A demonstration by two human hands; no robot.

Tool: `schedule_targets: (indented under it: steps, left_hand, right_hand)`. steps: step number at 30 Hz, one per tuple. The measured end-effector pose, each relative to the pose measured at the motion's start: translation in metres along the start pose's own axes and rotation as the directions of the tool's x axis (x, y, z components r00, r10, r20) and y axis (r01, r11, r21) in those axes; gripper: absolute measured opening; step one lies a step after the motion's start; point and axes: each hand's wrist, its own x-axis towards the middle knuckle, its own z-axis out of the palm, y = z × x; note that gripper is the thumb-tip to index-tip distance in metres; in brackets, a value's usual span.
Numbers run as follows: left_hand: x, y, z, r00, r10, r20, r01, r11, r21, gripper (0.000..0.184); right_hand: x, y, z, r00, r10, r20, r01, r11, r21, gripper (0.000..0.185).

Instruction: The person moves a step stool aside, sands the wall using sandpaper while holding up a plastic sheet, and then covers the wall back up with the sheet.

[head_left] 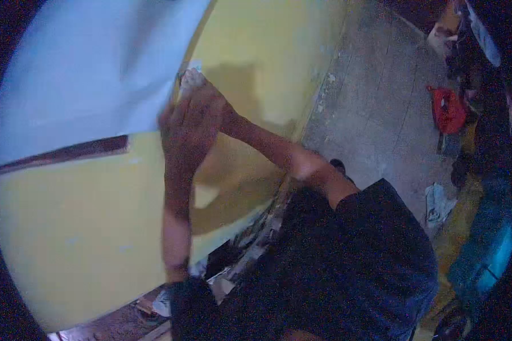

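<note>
The left hand (189,128) and right hand (221,108) are overlapping just below a small, whitish, crumpled-looking piece (192,78), their opening and grip too blurred to tell, while uneven pressure could be creasing the large, smooth white sheet (85,74) beside them on the flat yellow panel (85,227).

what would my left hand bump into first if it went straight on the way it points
Most likely the right hand, which overlaps the left hand in this view, then the small whitish wad just past it. Depth between them is unclear.
</note>
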Motion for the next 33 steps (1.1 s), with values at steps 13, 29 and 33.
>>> schedule_targets:
  steps: [13,29,33]
  left_hand:
    - [0.037,-0.126,-0.059,0.973,0.05,0.225,-0.127,0.93,0.345,0.052]
    - [-0.012,-0.143,-0.077,0.977,0.06,0.203,-0.124,0.939,0.32,0.064]
    - [0.003,-0.132,-0.055,0.981,0.057,0.184,-0.127,0.91,0.395,0.064]
  right_hand:
    - [-0.015,-0.054,0.017,0.974,-0.175,0.146,0.217,0.513,-0.831,0.053]
    - [0.024,-0.042,0.057,0.96,-0.234,-0.151,0.05,0.677,-0.734,0.054]
    - [0.019,-0.03,0.035,0.994,-0.058,0.096,0.109,0.7,-0.705,0.055]
